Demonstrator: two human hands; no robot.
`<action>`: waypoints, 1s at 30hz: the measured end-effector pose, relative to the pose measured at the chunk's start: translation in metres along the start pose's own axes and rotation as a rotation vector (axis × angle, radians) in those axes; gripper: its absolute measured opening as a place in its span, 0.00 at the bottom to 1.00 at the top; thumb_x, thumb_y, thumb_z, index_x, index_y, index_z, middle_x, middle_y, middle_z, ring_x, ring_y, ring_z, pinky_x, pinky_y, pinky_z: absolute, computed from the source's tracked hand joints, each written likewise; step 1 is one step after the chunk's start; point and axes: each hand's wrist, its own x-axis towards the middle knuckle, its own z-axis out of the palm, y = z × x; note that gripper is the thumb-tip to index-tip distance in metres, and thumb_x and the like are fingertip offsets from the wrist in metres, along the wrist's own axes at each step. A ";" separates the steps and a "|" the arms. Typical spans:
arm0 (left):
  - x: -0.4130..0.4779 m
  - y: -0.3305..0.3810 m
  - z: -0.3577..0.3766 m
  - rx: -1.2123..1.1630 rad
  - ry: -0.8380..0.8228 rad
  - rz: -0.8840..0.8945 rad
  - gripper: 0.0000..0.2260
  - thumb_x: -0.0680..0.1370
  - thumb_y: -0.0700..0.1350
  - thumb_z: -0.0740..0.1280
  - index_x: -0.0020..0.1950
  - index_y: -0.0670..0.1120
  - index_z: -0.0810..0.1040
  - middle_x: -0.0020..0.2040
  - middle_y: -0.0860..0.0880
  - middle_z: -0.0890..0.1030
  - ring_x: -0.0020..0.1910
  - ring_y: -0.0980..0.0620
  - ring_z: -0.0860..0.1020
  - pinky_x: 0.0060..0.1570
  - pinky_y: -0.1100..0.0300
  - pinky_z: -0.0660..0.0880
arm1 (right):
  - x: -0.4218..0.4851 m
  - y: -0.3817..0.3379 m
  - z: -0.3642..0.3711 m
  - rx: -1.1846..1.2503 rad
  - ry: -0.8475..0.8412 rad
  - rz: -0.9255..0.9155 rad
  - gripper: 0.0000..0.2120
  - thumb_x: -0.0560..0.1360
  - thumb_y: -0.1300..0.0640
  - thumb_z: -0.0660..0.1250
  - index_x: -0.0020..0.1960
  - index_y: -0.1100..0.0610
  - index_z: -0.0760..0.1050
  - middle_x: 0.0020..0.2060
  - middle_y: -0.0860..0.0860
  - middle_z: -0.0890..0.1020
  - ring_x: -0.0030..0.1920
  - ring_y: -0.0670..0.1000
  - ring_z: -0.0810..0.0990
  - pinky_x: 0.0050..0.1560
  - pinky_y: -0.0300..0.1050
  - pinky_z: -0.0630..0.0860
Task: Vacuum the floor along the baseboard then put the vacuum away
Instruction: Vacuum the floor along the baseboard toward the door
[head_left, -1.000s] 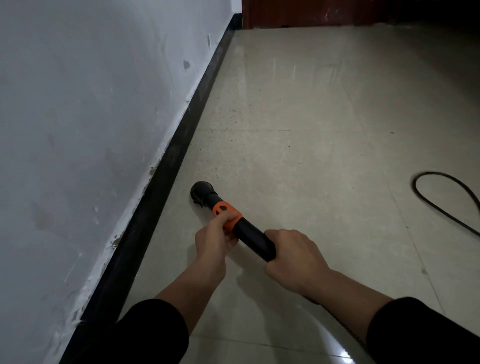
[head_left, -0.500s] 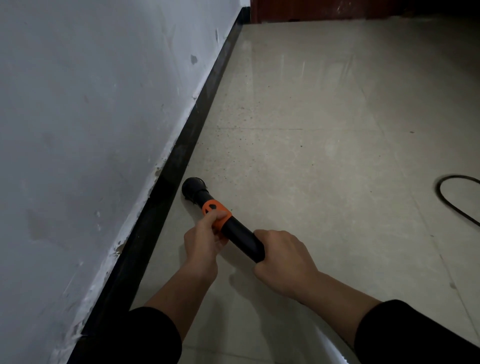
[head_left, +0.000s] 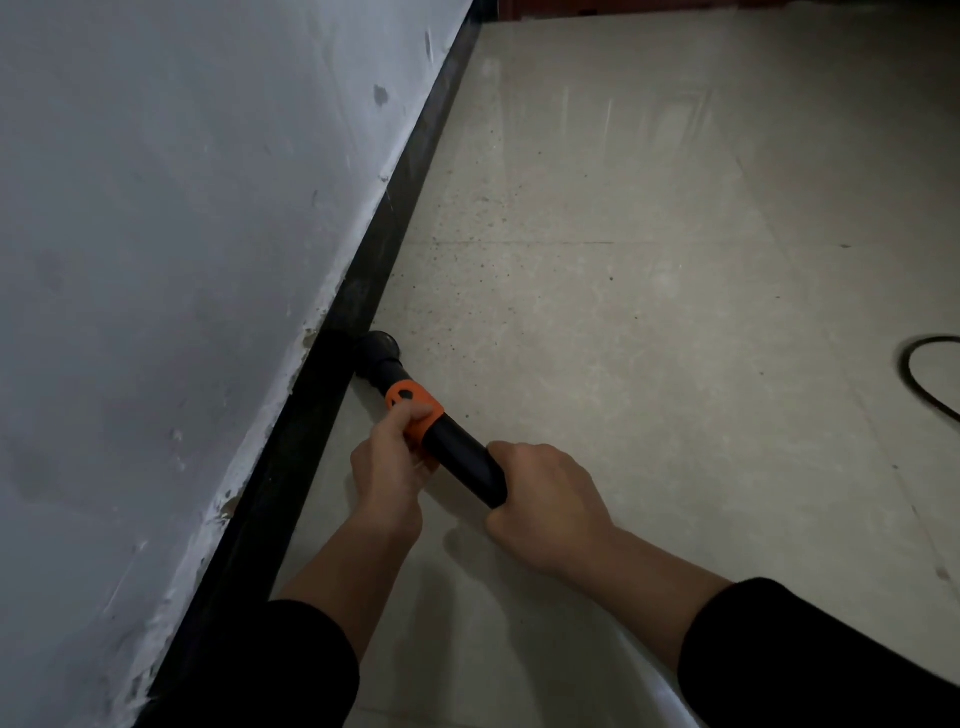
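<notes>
A black vacuum tube (head_left: 462, 457) with an orange collar (head_left: 413, 402) points down and left at the floor. Its round black nozzle (head_left: 378, 349) sits against the black baseboard (head_left: 311, 421). My left hand (head_left: 387, 467) grips the tube at the orange collar, thumb on top. My right hand (head_left: 545, 499) is curled round the tube's rear end, which it hides. The rest of the vacuum is out of sight.
A white scuffed wall (head_left: 182, 260) rises on the left above the baseboard. Beige floor tiles (head_left: 649, 312) carry dark specks near the baseboard ahead of the nozzle. A black cable (head_left: 922, 374) loops at the right edge. A dark wooden surface (head_left: 623, 6) closes the far end.
The nozzle has moved left from the open floor to the baseboard. Both hands kept their hold and moved with it.
</notes>
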 end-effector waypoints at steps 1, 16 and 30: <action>0.002 0.000 0.000 -0.003 -0.005 0.000 0.11 0.70 0.42 0.70 0.52 0.43 0.79 0.51 0.41 0.81 0.51 0.43 0.81 0.44 0.55 0.78 | 0.001 -0.001 0.000 0.002 0.008 0.001 0.11 0.68 0.62 0.63 0.36 0.52 0.62 0.31 0.46 0.68 0.34 0.50 0.71 0.28 0.39 0.62; -0.001 -0.009 0.016 0.005 -0.080 -0.005 0.17 0.70 0.41 0.69 0.58 0.41 0.77 0.55 0.38 0.80 0.53 0.40 0.80 0.51 0.50 0.79 | -0.012 0.008 -0.009 -0.053 0.050 0.023 0.09 0.69 0.61 0.63 0.42 0.53 0.63 0.34 0.47 0.68 0.34 0.49 0.69 0.28 0.38 0.59; -0.034 -0.027 0.037 0.067 -0.130 -0.059 0.08 0.70 0.41 0.70 0.48 0.43 0.78 0.53 0.39 0.81 0.52 0.41 0.81 0.51 0.49 0.79 | -0.047 0.033 -0.025 -0.066 0.058 0.091 0.07 0.69 0.60 0.63 0.42 0.53 0.65 0.32 0.46 0.67 0.31 0.46 0.66 0.28 0.38 0.60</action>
